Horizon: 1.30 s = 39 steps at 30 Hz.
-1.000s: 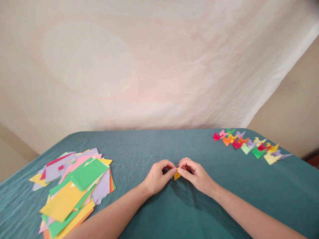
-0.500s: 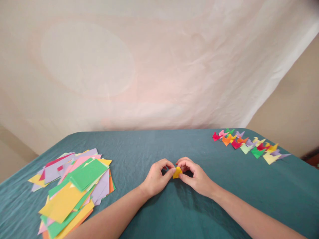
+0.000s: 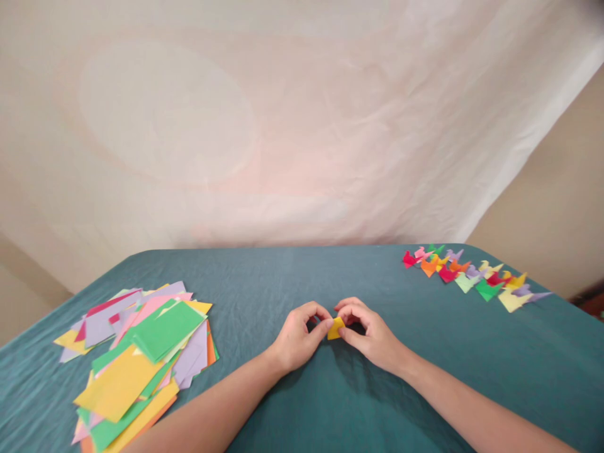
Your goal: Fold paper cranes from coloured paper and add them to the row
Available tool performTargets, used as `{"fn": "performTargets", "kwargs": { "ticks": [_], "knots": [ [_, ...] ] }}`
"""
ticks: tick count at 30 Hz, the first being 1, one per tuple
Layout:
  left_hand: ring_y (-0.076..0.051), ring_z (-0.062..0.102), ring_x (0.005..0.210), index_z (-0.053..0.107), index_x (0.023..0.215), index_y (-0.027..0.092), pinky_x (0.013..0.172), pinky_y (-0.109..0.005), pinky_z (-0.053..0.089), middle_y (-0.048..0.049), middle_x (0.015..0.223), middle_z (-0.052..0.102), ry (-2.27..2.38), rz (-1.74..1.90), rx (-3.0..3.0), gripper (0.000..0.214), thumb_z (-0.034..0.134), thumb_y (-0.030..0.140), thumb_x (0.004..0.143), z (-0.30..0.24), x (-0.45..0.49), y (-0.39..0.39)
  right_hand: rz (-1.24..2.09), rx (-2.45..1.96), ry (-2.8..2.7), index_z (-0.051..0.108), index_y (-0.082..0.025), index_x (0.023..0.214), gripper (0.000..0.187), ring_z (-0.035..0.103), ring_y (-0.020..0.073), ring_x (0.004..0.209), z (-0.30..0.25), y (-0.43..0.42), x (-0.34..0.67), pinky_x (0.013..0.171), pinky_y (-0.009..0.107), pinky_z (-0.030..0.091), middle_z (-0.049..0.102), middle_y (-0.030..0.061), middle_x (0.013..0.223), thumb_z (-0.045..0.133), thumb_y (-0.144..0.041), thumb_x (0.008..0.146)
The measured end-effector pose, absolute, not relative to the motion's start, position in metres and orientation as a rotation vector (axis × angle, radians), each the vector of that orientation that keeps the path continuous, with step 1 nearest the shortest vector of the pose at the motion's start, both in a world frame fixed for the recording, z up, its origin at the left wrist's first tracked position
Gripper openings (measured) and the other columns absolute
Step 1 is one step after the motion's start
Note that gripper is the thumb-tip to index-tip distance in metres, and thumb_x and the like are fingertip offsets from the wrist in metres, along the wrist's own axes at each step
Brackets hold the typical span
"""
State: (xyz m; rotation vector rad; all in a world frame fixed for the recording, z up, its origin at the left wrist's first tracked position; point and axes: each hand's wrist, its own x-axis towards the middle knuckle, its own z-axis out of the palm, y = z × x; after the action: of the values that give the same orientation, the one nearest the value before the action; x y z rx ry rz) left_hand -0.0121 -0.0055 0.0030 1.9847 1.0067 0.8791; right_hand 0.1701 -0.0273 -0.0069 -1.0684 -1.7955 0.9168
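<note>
A small folded yellow paper piece is pinched between both hands just above the teal tablecloth, near the middle of the table. My left hand grips its left side with thumb and curled fingers. Its right side is held by my right hand, fingers curled and closed on the paper. Both forearms reach in from the bottom edge.
A loose pile of coloured paper sheets lies at the left front of the table. Several small folded paper pieces in mixed colours sit in a row at the far right. A pale cloth backdrop hangs behind the table.
The yellow piece has turned between my fingertips and now shows a broader flat face. Both hands have stayed in nearly the same place.
</note>
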Motion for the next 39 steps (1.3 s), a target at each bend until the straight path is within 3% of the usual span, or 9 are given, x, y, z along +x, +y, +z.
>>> {"fn": "performTargets", "kwargs": {
  "ticks": [7,14,22,29,39],
  "knots": [
    [-0.013,0.054,0.072,0.058,0.079,0.016,0.069,-0.023,0.042,-0.0014,0.077,0.06,1.018,0.919,1.916,0.017,0.05,0.03,0.085,0.001,-0.013,-0.003,0.894,-1.121,-1.783,0.056,-0.019,0.085,0.01,0.052,0.0136,0.078,-0.012,-0.024,0.169,0.071,0.026,0.044,0.052,0.0049,0.098,0.054,-0.029,0.082],
    [-0.013,0.052,0.071,0.057,0.084,0.016,0.067,-0.023,0.042,-0.002,0.078,0.059,1.0,0.901,1.867,0.022,0.046,0.035,0.087,0.005,-0.014,-0.004,0.951,-1.219,-1.838,0.057,-0.019,0.078,0.017,0.05,0.0134,0.066,-0.008,-0.026,0.17,0.062,0.025,0.041,0.056,-0.0001,0.071,0.051,-0.034,0.084],
    [-0.016,0.054,0.083,0.058,0.075,0.016,0.077,-0.027,0.041,-0.0035,0.084,0.058,0.925,0.871,2.017,0.022,0.05,0.035,0.084,0.009,-0.012,-0.006,0.9,-1.204,-1.928,0.062,-0.019,0.073,0.023,0.053,0.0149,0.067,-0.007,-0.028,0.168,0.064,0.026,0.04,0.059,0.001,0.07,0.051,-0.036,0.084],
    [-0.015,0.054,0.077,0.055,0.068,0.016,0.073,-0.026,0.041,-0.0024,0.077,0.058,1.001,0.839,2.057,0.016,0.051,0.025,0.081,0.005,-0.011,-0.004,0.928,-1.192,-1.875,0.062,-0.019,0.073,0.024,0.053,0.0146,0.066,-0.006,-0.028,0.169,0.063,0.025,0.041,0.059,0.0003,0.068,0.051,-0.037,0.084],
    [-0.014,0.053,0.07,0.057,0.076,0.016,0.064,-0.023,0.04,-0.0004,0.073,0.059,1.064,0.794,2.011,0.015,0.049,0.028,0.081,0.008,-0.01,-0.007,0.959,-1.25,-1.724,0.06,-0.018,0.076,0.024,0.053,0.0139,0.063,-0.011,-0.028,0.172,0.061,0.024,0.042,0.06,0.001,0.07,0.048,-0.037,0.085]
  ]
}}
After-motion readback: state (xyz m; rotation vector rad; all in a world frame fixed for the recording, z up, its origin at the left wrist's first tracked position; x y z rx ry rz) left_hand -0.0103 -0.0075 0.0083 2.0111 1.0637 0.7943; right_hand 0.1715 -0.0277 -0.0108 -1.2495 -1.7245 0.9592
